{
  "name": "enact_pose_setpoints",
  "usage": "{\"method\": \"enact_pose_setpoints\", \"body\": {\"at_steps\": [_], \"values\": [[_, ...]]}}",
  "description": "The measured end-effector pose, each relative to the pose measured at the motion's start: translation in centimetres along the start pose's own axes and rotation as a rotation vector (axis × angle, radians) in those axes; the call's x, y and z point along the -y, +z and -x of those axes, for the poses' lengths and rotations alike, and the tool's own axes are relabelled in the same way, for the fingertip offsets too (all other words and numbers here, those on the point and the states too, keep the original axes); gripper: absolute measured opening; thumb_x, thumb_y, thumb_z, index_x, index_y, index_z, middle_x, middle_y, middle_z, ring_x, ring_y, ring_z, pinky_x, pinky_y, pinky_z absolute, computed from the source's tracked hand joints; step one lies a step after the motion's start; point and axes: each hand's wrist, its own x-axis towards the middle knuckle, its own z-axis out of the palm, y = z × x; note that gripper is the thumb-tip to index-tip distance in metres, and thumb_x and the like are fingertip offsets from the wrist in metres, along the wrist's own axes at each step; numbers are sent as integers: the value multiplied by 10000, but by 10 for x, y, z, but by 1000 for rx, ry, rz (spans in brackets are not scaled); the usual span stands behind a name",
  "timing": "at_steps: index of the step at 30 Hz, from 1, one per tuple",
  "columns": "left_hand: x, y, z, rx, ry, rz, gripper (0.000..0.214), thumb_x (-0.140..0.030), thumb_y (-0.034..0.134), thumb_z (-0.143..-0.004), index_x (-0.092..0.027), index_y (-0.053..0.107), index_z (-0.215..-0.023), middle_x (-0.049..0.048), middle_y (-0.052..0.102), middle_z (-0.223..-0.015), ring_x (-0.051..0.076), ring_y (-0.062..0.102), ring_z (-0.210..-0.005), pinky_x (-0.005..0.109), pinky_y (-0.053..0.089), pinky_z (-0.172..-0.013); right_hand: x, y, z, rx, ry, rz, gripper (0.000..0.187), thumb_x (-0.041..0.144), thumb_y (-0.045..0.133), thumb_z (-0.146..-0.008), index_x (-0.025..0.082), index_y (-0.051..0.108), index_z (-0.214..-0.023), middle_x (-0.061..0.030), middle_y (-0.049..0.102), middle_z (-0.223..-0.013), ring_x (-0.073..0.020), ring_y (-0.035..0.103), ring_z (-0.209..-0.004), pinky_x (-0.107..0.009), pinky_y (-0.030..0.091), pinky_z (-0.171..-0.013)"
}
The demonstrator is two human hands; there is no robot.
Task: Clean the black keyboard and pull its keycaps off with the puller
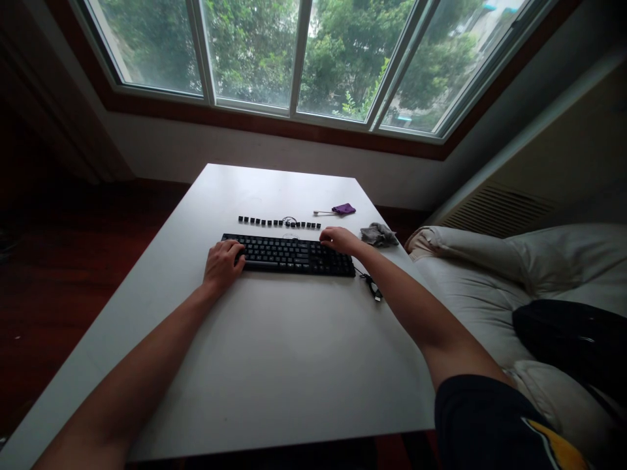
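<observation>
A black keyboard (pixel 284 256) lies flat across the white table. My left hand (pixel 224 262) holds its left end, the fingers bent over the top and the thumb by the front edge. At the far edge of the keyboard's right part, my right hand (pixel 337 239) has its fingers pinched together. Whatever is between those fingertips is too small to make out. Behind the keyboard stands a row of several small black keycaps (pixel 258 221), with a thin wire loop (pixel 290 221) beside them. The keyboard's bundled cable (pixel 371 286) ends in a USB plug near the right edge.
On the white table (pixel 274 365), a purple cloth (pixel 343 209) lies with a thin white stick (pixel 322 213) at the back right. A crumpled grey cloth (pixel 379 235) sits by the right edge. Beyond stand a pale sofa (pixel 470 274), a dark bag (pixel 568 333) and a window.
</observation>
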Motion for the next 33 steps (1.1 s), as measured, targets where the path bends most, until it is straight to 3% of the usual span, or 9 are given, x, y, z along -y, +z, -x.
{"method": "enact_pose_setpoints", "body": {"at_steps": [5,9,15,20,26,29,33], "values": [[0,-1,-1,4,1,1,255,-293,540,-931,-245,666,-1147,96,648,-1249,321,550,-1173,495,422,-1016,1,2,3,-59,37,-55,219,345,592,-968,231,757,-1055,-38,746,-1064,-187,667,-935,-256,458,-828],[-1,-1,-1,3,-5,-4,251,-291,544,-925,-247,666,-1140,98,650,-1239,326,553,-1162,499,422,-1008,4,2,-2,-180,233,-2,343,366,446,-1039,229,760,-1066,-52,756,-1058,-211,660,-1003,-271,438,-857],[-2,1,-1,1,0,-11,251,-295,539,-929,-246,660,-1144,97,645,-1251,324,551,-1159,496,421,-1003,5,1,-19,-198,495,-41,458,422,377,-1054,211,771,-956,-72,761,-973,-225,661,-939,-278,445,-811],[-3,1,-1,12,-15,-7,253,-295,543,-926,-252,663,-1145,97,643,-1251,326,543,-1170,498,414,-1012,11,7,-32,-404,576,1,562,421,225,-1077,174,730,-1078,-145,731,-1060,-268,653,-974,-330,469,-847],[-4,1,-2,15,-23,-3,257,-292,542,-928,-255,660,-1153,95,638,-1259,325,536,-1184,495,410,-1020,8,39,-36,-112,488,118,346,390,471,-993,201,727,-1129,-189,681,-1190,-334,595,-1129,-416,498,-913],[-2,0,-2,11,-15,2,249,-288,543,-930,-248,660,-1146,94,641,-1250,318,540,-1174,491,410,-1021,0,45,-38,-95,499,81,343,403,460,-1001,212,731,-1087,-174,700,-1168,-320,609,-1119,-402,498,-911],[-1,0,-1,9,-15,-6,238,-289,546,-930,-248,660,-1136,93,646,-1238,319,543,-1168,488,415,-1010,-10,38,-45,-124,589,-21,306,439,497,-993,221,710,-1012,-133,729,-1075,-277,654,-1007,-358,497,-853]]}}
